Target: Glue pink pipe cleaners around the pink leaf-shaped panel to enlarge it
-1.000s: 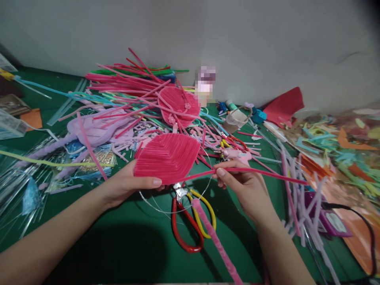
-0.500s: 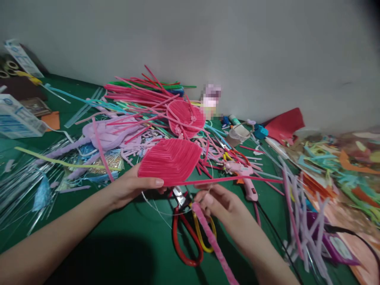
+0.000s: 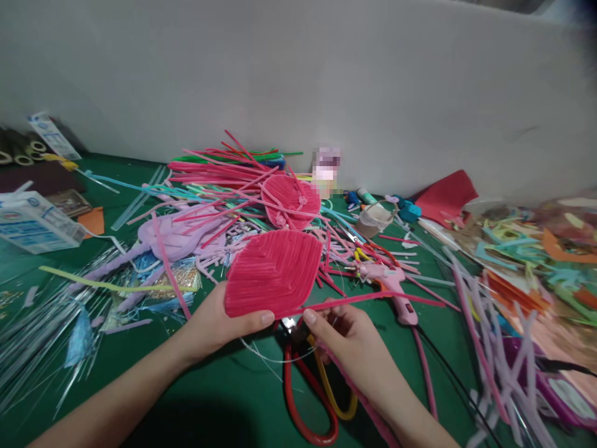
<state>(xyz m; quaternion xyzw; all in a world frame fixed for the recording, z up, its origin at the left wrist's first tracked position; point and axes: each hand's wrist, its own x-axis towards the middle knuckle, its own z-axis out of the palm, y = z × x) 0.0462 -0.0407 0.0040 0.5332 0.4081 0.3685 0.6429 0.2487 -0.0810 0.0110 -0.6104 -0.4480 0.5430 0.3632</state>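
A bright pink leaf-shaped panel (image 3: 275, 270), made of pipe cleaners laid side by side, is gripped along its lower edge by my left hand (image 3: 228, 326), thumb on top. From that edge a loose pink pipe cleaner (image 3: 377, 297) runs right. My right hand (image 3: 349, 339) pinches it close to the panel, thumb against its near end. A thicker wrapped pink stem (image 3: 370, 417) passes beneath my right hand; whether the fingers hold it too is hidden. Below both hands, scissors with a red handle (image 3: 310, 423) and a yellow handle (image 3: 345, 410) lie on the green table (image 3: 261, 398). Thin clear thread loops nearby.
Behind the panel lie a round pink piece (image 3: 289, 202), piled pink pipe cleaners (image 3: 219, 174) and a lilac bundle (image 3: 186, 227). A pink glue gun (image 3: 385, 277) with its cord is at right, near lilac strips (image 3: 508, 354). A blue-white carton (image 3: 40, 224) stands left.
The panel has tipped up to face me more. My right thumb has come up to the loose pipe cleaner beside the panel's edge. The view has tilted upward.
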